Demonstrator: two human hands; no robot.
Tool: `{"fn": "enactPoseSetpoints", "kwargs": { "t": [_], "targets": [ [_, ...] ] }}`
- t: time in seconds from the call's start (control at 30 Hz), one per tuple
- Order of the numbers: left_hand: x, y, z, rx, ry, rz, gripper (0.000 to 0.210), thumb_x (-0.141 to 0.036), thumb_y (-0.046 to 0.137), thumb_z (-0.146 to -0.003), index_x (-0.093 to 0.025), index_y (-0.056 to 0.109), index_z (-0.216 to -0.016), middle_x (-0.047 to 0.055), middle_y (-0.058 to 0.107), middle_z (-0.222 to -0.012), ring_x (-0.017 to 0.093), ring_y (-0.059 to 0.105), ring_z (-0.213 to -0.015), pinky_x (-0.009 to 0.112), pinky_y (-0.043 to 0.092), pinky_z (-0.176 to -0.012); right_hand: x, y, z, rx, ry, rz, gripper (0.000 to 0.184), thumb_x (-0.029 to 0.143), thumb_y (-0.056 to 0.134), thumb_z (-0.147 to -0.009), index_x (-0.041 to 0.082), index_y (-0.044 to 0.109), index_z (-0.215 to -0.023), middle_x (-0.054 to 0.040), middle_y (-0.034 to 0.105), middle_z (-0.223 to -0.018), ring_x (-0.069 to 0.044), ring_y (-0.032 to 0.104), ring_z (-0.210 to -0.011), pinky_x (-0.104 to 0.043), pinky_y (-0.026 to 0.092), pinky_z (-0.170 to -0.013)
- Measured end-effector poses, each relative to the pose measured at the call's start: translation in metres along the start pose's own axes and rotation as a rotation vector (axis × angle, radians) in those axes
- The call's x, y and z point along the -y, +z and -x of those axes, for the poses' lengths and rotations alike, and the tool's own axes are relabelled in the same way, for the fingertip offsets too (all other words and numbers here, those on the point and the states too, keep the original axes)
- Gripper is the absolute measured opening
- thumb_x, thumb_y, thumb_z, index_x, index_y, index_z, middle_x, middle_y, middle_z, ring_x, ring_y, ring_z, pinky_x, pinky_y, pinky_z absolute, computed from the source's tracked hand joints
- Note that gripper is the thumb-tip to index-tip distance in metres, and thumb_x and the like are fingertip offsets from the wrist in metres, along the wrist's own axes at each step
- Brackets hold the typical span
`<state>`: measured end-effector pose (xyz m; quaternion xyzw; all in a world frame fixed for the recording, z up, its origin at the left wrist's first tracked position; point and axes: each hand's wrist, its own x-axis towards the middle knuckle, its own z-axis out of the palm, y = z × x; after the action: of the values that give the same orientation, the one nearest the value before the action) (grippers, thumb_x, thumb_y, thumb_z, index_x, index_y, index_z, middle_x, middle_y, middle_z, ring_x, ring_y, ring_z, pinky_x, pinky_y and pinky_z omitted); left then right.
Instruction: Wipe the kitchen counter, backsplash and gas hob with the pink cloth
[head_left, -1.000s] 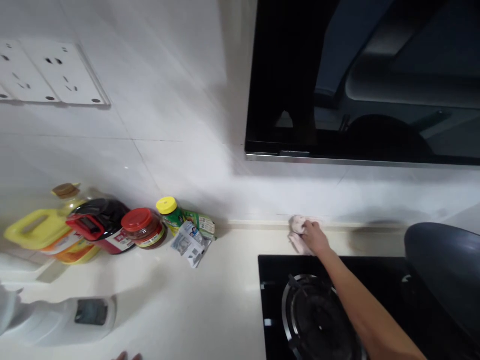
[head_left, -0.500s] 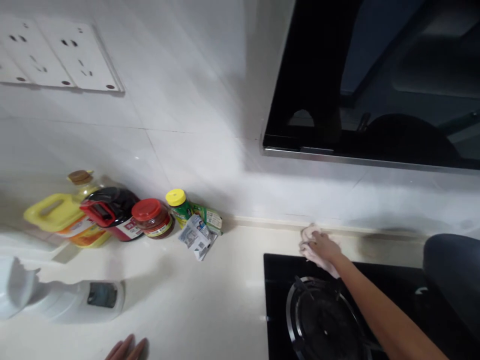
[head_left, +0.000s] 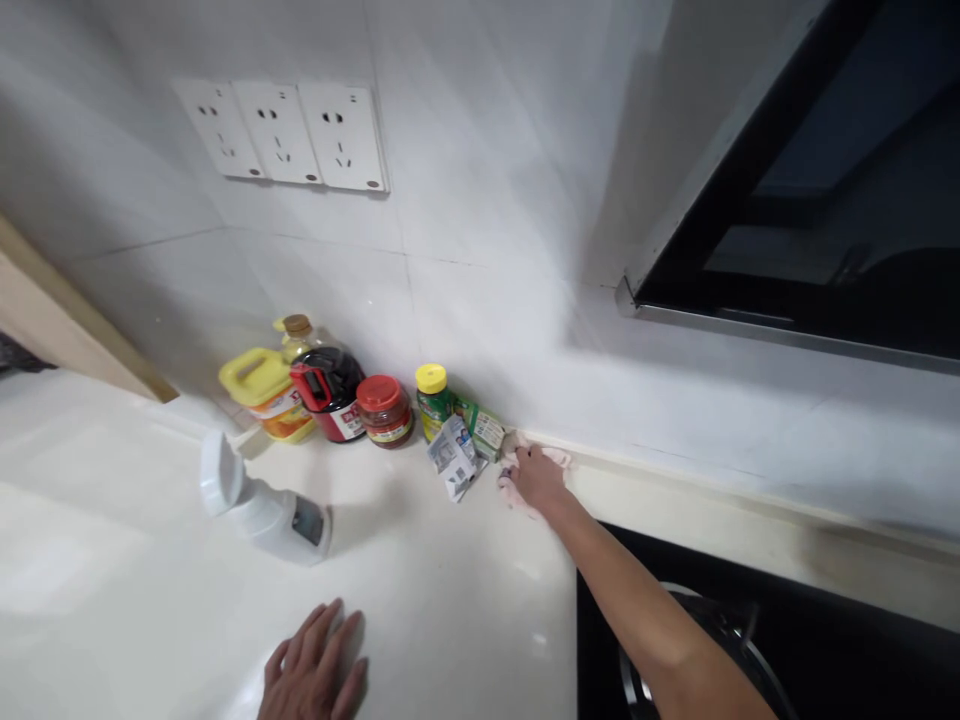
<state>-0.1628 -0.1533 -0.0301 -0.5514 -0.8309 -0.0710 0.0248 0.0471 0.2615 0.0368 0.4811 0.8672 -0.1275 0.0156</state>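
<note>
My right hand (head_left: 538, 478) presses a pale pink cloth (head_left: 556, 458) onto the counter at the foot of the wall, fingers closed over it. Just left of the cloth are a green box (head_left: 486, 432) and a crumpled printed packet (head_left: 454, 458). My left hand (head_left: 311, 665) rests on the white counter (head_left: 442, 600) near the bottom edge of the view, fingers stretched out and holding nothing. Beyond it a white spray bottle (head_left: 281, 520) lies or leans to the left; which one I cannot tell.
Along the wall stand a yellow-capped green jar (head_left: 433, 402), a red-lidded jar (head_left: 385, 412), a dark bottle with a red handle (head_left: 330, 392) and a yellow jug (head_left: 268, 392). A black gas stove (head_left: 609, 620) is under my right arm. The range hood (head_left: 750, 326) overhangs at right.
My right hand has slid left with the cloth, from behind the stove to beside the green box. The view has swung left, and more of my left hand shows.
</note>
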Motion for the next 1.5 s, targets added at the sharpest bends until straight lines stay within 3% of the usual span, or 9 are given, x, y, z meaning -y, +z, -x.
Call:
{"fn": "enactPoseSetpoints", "kwargs": {
  "t": [0.13,0.27,0.53,0.67,0.8,0.93,1.03,1.27,1.5],
  "targets": [
    [-0.003,0.001,0.000,-0.055,0.019,0.007,0.050,-0.053,0.050,-0.096,-0.029,0.067,-0.137,0.010,0.061,-0.151,0.032,0.050,-0.143,0.051,0.042,-0.110,0.009,-0.004,0.012,0.041,-0.037,0.017,0.042,0.034,0.041,-0.101,0.021,0.056,-0.139,-0.0167,0.063,-0.132,-0.029,0.066,-0.115,-0.041,0.048,-0.091],
    [-0.005,0.004,0.001,-0.107,0.028,0.019,0.048,-0.052,0.051,-0.096,-0.029,0.068,-0.135,0.010,0.063,-0.148,0.030,0.051,-0.141,0.049,0.042,-0.111,0.029,0.006,0.060,0.091,-0.090,0.032,0.047,0.031,0.041,-0.101,0.020,0.053,-0.144,-0.0185,0.067,-0.128,-0.031,0.068,-0.114,-0.043,0.049,-0.091],
    [-0.011,0.004,0.004,-0.184,0.067,0.000,0.045,-0.049,0.053,-0.097,-0.029,0.067,-0.135,0.010,0.064,-0.146,0.030,0.051,-0.139,0.048,0.039,-0.112,0.138,0.055,0.159,0.158,-0.425,-0.079,0.039,0.031,0.054,-0.093,0.026,0.062,-0.131,-0.0133,0.066,-0.133,-0.032,0.067,-0.114,-0.044,0.053,-0.092],
    [-0.010,0.005,0.005,-0.203,0.085,-0.014,0.044,-0.047,0.055,-0.097,-0.030,0.066,-0.136,0.010,0.064,-0.145,0.029,0.053,-0.137,0.048,0.039,-0.111,0.171,0.056,0.143,0.182,-0.459,-0.176,0.040,0.038,0.058,-0.093,0.022,0.062,-0.129,-0.0139,0.067,-0.131,-0.031,0.067,-0.116,-0.044,0.051,-0.096],
    [-0.007,0.009,0.007,-0.213,0.105,-0.016,0.048,-0.049,0.057,-0.095,-0.032,0.064,-0.139,0.010,0.063,-0.146,0.030,0.051,-0.138,0.048,0.039,-0.111,0.169,0.038,0.100,0.228,-0.372,-0.373,0.031,0.051,0.060,-0.092,0.027,0.066,-0.110,-0.0050,0.073,-0.111,-0.025,0.069,-0.104,-0.036,0.050,-0.091],
    [-0.008,0.011,0.008,-0.232,0.108,-0.003,0.050,-0.052,0.056,-0.095,-0.032,0.063,-0.140,0.010,0.064,-0.146,0.031,0.051,-0.138,0.048,0.038,-0.112,0.161,0.027,0.055,-0.278,0.034,-0.423,0.047,0.053,0.061,-0.091,0.020,0.056,-0.125,-0.0185,0.063,-0.129,-0.035,0.057,-0.123,-0.047,0.048,-0.099],
    [-0.010,0.011,0.008,-0.254,0.109,-0.007,0.049,-0.051,0.056,-0.096,-0.031,0.063,-0.140,0.010,0.064,-0.146,0.031,0.051,-0.137,0.048,0.037,-0.112,0.166,0.037,0.034,-0.434,0.227,-0.508,0.073,0.057,0.066,-0.084,0.015,0.044,-0.140,-0.0288,0.051,-0.140,-0.045,0.046,-0.131,-0.059,0.046,-0.098],
    [-0.012,0.007,0.007,-0.282,0.125,-0.055,0.047,-0.049,0.057,-0.095,-0.029,0.064,-0.137,0.011,0.065,-0.143,0.030,0.052,-0.135,0.049,0.039,-0.110,0.161,0.059,0.015,-0.423,0.294,-0.626,0.073,0.039,0.065,-0.079,0.014,0.041,-0.144,-0.0303,0.040,-0.149,-0.048,0.037,-0.137,-0.067,0.038,-0.109],
    [-0.015,0.003,0.007,-0.263,0.124,-0.036,0.046,-0.049,0.057,-0.096,-0.030,0.062,-0.138,0.010,0.065,-0.144,0.030,0.052,-0.136,0.049,0.037,-0.110,0.101,0.060,0.006,-0.302,0.113,-0.902,0.063,0.034,0.050,-0.082,0.014,0.047,-0.142,-0.0182,0.064,-0.133,-0.029,0.060,-0.122,-0.046,0.049,-0.107]
  ]
}}
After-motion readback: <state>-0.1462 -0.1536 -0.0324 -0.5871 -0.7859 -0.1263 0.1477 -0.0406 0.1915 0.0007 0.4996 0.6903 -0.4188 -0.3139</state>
